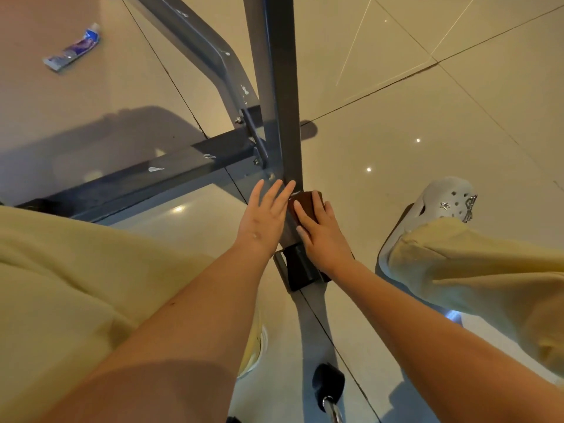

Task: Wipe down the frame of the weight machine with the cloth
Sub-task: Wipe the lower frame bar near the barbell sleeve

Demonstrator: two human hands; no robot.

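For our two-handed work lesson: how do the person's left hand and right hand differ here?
The right hand presses a brown cloth onto the grey frame bar; the left hand has no cloth. The left hand lies beside the bar, the right hand on it. Both have straight fingers.

- The frame post runs down the middle; the crossbar joins it from the left.
- The cloth lies on the post, under the right grip.
- The left grip sits just left of the cloth.
- A tube lies on the floor, far left; a shoe stands to the right.
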